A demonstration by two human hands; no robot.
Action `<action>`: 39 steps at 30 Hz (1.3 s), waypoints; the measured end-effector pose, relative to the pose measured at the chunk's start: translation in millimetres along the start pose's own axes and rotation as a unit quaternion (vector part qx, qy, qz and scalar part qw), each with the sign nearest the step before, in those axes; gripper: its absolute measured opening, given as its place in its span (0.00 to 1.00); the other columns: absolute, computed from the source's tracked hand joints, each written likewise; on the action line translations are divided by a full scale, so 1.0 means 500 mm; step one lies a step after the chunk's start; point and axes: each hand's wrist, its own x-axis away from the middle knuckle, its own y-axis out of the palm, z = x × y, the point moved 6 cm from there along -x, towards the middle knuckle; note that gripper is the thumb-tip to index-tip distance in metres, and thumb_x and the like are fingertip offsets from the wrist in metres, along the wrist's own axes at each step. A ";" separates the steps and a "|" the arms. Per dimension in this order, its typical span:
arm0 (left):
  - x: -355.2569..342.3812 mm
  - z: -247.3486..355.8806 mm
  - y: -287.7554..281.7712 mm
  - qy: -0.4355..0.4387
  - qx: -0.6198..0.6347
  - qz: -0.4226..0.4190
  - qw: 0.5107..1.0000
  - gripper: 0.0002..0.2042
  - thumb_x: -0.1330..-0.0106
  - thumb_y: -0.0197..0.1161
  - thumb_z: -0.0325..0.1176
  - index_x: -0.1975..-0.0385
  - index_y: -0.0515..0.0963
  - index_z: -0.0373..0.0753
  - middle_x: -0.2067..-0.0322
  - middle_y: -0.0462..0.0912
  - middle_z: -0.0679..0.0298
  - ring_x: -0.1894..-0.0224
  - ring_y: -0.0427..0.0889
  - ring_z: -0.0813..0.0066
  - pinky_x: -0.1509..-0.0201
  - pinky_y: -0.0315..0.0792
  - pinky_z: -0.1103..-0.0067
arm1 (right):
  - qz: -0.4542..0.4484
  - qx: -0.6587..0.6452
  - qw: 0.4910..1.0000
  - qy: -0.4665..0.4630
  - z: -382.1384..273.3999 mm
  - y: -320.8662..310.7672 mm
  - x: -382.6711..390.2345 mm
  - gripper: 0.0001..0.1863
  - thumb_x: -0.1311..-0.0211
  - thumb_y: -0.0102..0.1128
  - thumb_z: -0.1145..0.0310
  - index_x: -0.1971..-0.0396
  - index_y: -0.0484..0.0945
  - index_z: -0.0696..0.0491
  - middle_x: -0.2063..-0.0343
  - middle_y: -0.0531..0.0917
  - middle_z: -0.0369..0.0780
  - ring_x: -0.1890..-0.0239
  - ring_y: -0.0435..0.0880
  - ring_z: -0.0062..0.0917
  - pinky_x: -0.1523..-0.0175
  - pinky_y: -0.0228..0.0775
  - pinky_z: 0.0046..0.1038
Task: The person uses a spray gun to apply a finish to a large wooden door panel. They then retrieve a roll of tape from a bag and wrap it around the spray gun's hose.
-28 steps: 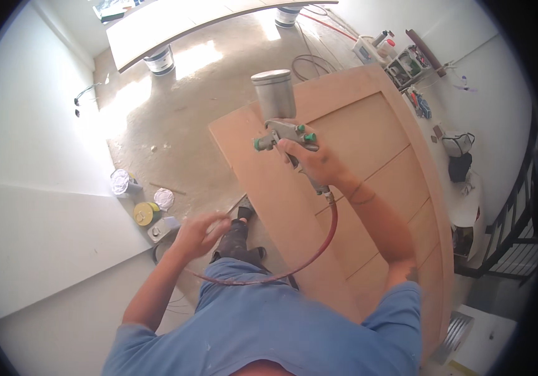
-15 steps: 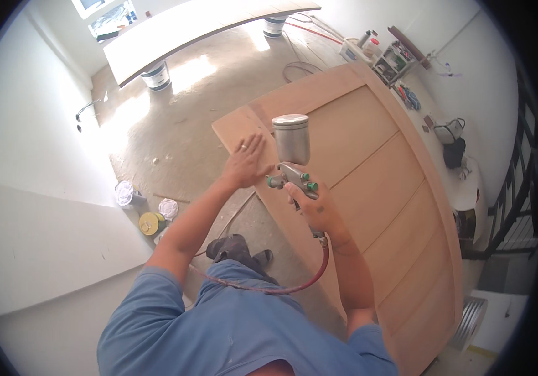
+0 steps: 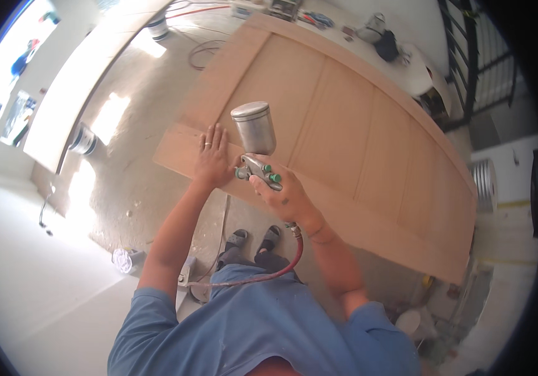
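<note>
A large wooden door panel (image 3: pixel 338 131) with a raised frame and grooved inner boards lies in front of me, reaching off to the right. On its near left frame my left hand (image 3: pixel 214 164) rests flat, fingers stretched out, a ring on one of them. My right hand (image 3: pixel 284 197) is wrapped round the grip of a spray gun (image 3: pixel 256 170) with green knobs. A silver metal cup (image 3: pixel 254 128) stands on top of the gun, slightly tilted. From the grip's lower end a red hose (image 3: pixel 294 254) curves back across my front to the left.
A long pale board (image 3: pixel 93 75) lies on white buckets (image 3: pixel 83 139) at the far left. A wrapped bucket (image 3: pixel 126 260) stands by the left wall. Along the back are a respirator mask (image 3: pixel 374 26) and a hose coil (image 3: pixel 203 55). A black railing (image 3: pixel 466 69) rises at right.
My view has swung to the right, so the door panel lies more crosswise. My left hand remains on the frame, fingers now closer together. The spray gun stays in my right hand.
</note>
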 end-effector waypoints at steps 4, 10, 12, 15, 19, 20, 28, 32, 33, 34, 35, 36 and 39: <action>0.007 0.137 0.013 0.149 0.036 0.007 0.988 0.35 0.25 0.57 0.53 0.25 0.65 0.34 0.25 0.64 0.46 0.20 0.57 0.48 0.16 0.47 0.54 | 0.038 0.018 0.998 0.037 0.009 -0.047 0.055 0.24 0.27 0.61 0.60 0.34 0.77 0.48 0.51 0.88 0.50 0.47 0.87 0.49 0.42 0.78 0.42; 0.002 0.272 0.009 0.235 0.186 -0.044 0.953 0.20 0.28 0.64 0.44 0.41 0.81 0.43 0.46 0.80 0.53 0.39 0.76 0.48 0.33 0.68 0.55 | 0.097 -0.066 0.989 0.085 0.087 -0.138 0.170 0.25 0.26 0.63 0.63 0.33 0.76 0.53 0.66 0.86 0.38 0.67 0.84 0.21 0.59 0.78 0.29; -0.002 0.305 0.021 0.257 0.189 -0.025 0.947 0.20 0.29 0.66 0.44 0.42 0.82 0.43 0.48 0.81 0.55 0.42 0.78 0.49 0.37 0.71 0.56 | 0.121 -0.117 0.981 0.093 0.099 -0.158 0.202 0.25 0.26 0.63 0.64 0.33 0.77 0.55 0.71 0.83 0.33 0.70 0.78 0.14 0.63 0.74 0.23; 0.014 0.382 0.021 0.314 0.166 -0.028 0.935 0.22 0.30 0.67 0.43 0.40 0.81 0.40 0.46 0.81 0.53 0.41 0.77 0.48 0.36 0.70 0.56 | 0.177 -0.146 0.966 0.120 0.121 -0.173 0.267 0.24 0.25 0.63 0.64 0.33 0.77 0.55 0.72 0.81 0.31 0.71 0.78 0.13 0.64 0.72 0.22; 0.047 0.492 0.045 0.335 0.195 -0.036 0.921 0.24 0.31 0.66 0.41 0.38 0.78 0.36 0.42 0.78 0.49 0.38 0.74 0.44 0.31 0.67 0.54 | 0.239 -0.125 0.952 0.143 0.172 -0.192 0.365 0.23 0.25 0.63 0.66 0.33 0.77 0.54 0.72 0.80 0.31 0.71 0.77 0.13 0.64 0.72 0.21; 0.054 0.516 0.044 0.325 0.199 -0.048 0.923 0.25 0.31 0.66 0.40 0.37 0.77 0.35 0.41 0.77 0.47 0.36 0.73 0.42 0.29 0.66 0.53 | 0.255 -0.133 0.946 0.151 0.187 -0.193 0.391 0.23 0.25 0.63 0.66 0.33 0.77 0.54 0.72 0.80 0.30 0.71 0.76 0.13 0.64 0.71 0.21; 0.079 0.707 0.113 0.374 0.213 -0.108 0.896 0.35 0.33 0.66 0.48 0.31 0.70 0.30 0.35 0.72 0.43 0.30 0.68 0.41 0.22 0.59 0.53 | 0.291 -0.105 0.942 0.129 0.214 -0.272 0.489 0.23 0.25 0.60 0.70 0.33 0.77 0.56 0.68 0.80 0.32 0.69 0.77 0.13 0.62 0.72 0.22; 0.129 0.796 0.164 0.413 0.169 -0.089 0.891 0.42 0.30 0.61 0.57 0.25 0.65 0.29 0.26 0.66 0.43 0.20 0.57 0.42 0.16 0.47 0.54 | 0.309 -0.120 0.936 0.118 0.246 -0.316 0.547 0.23 0.25 0.59 0.71 0.33 0.77 0.57 0.67 0.81 0.33 0.69 0.77 0.14 0.61 0.73 0.22; 0.133 0.823 0.168 0.426 0.159 -0.099 0.885 0.43 0.30 0.61 0.59 0.25 0.64 0.29 0.24 0.63 0.44 0.19 0.54 0.44 0.15 0.45 0.54 | 0.318 -0.128 0.932 0.118 0.258 -0.337 0.565 0.23 0.25 0.59 0.71 0.33 0.76 0.57 0.67 0.81 0.33 0.69 0.77 0.14 0.61 0.73 0.22; 0.137 0.847 0.174 0.439 0.151 -0.111 0.879 0.44 0.30 0.60 0.60 0.24 0.63 0.29 0.22 0.60 0.44 0.17 0.50 0.45 0.14 0.42 0.54 | 0.318 -0.131 0.931 0.122 0.268 -0.351 0.574 0.23 0.26 0.59 0.71 0.33 0.76 0.57 0.67 0.81 0.33 0.69 0.77 0.14 0.61 0.73 0.22; 0.148 0.883 0.178 0.458 0.149 -0.122 0.868 0.45 0.29 0.59 0.61 0.23 0.62 0.30 0.20 0.58 0.45 0.15 0.47 0.47 0.13 0.40 0.55 | 0.326 -0.129 0.928 0.128 0.273 -0.373 0.600 0.23 0.26 0.59 0.71 0.33 0.76 0.57 0.67 0.81 0.33 0.69 0.78 0.14 0.61 0.73 0.22; 0.152 0.906 0.188 0.460 0.160 -0.116 0.866 0.44 0.28 0.58 0.59 0.23 0.62 0.30 0.20 0.56 0.45 0.15 0.46 0.49 0.13 0.40 0.54 | 0.336 -0.126 0.923 0.136 0.278 -0.397 0.622 0.24 0.26 0.58 0.72 0.32 0.76 0.57 0.67 0.81 0.33 0.69 0.78 0.14 0.61 0.73 0.22; 0.168 0.976 0.212 0.466 0.146 -0.110 0.866 0.42 0.27 0.57 0.57 0.22 0.61 0.31 0.20 0.56 0.46 0.15 0.47 0.48 0.13 0.40 0.54 | 0.327 -0.096 0.930 0.139 0.284 -0.451 0.685 0.24 0.26 0.58 0.72 0.32 0.76 0.58 0.68 0.81 0.33 0.69 0.77 0.14 0.61 0.72 0.22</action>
